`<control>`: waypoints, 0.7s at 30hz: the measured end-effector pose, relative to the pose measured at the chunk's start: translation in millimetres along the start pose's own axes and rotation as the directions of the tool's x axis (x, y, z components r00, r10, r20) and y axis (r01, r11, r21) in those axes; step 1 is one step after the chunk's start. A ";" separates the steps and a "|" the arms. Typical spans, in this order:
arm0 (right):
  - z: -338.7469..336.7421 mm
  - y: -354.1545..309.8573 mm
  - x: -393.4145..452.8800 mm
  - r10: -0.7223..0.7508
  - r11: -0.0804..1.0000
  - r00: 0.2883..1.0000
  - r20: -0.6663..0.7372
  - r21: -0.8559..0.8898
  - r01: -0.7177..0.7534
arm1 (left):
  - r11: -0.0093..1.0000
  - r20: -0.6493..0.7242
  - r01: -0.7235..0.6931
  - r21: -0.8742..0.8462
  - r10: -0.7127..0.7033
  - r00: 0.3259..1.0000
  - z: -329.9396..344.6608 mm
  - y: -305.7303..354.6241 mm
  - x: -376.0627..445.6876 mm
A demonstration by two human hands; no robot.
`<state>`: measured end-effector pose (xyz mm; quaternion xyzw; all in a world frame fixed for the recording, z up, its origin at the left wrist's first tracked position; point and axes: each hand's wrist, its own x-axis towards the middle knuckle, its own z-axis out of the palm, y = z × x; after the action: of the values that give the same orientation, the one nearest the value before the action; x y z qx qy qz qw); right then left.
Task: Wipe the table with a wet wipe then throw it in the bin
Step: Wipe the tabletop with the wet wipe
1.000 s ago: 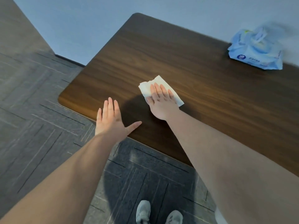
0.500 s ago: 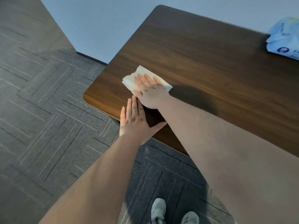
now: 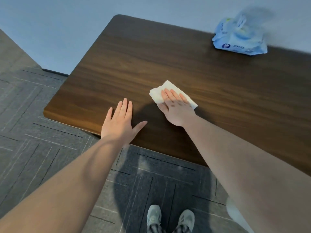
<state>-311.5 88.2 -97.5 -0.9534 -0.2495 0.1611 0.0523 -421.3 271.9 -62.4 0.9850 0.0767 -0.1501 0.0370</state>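
A white wet wipe (image 3: 158, 94) lies flat on the dark wooden table (image 3: 168, 52), near the middle of its front half. My right hand (image 3: 176, 110) presses down on the wipe with flat fingers, covering most of it. My left hand (image 3: 120, 122) rests flat on the table's front edge, fingers spread, holding nothing, a hand's width left of the wipe. No bin is in view.
A blue pack of wet wipes (image 3: 239, 41) sits at the table's far right, against the grey wall. Grey patterned carpet (image 3: 42, 157) runs in front and to the left of the table. My shoes (image 3: 170, 219) stand on it close to the table's front edge.
My right hand slid the wipe left toward the table's corner, then back right toward the middle. My left hand has kept its place on the front edge.
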 end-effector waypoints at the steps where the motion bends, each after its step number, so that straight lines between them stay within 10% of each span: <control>1: -0.9 18.7 -10.0 0.043 0.999 0.999 -0.005 0.006 -0.043 | 1.000 -0.002 -0.028 -0.012 0.028 1.000 -0.8 14.4 3.0; 21: 5.8 344.8 -263.6 0.710 0.697 0.703 -0.042 0.186 -0.693 | 0.750 0.186 -0.645 0.146 0.619 0.763 25.0 349.4 19.0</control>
<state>-372.2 -341.5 -90.9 -0.9766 0.1498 0.1350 0.0748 -354.0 -72.2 -74.5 0.9396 -0.2794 -0.1975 -0.0092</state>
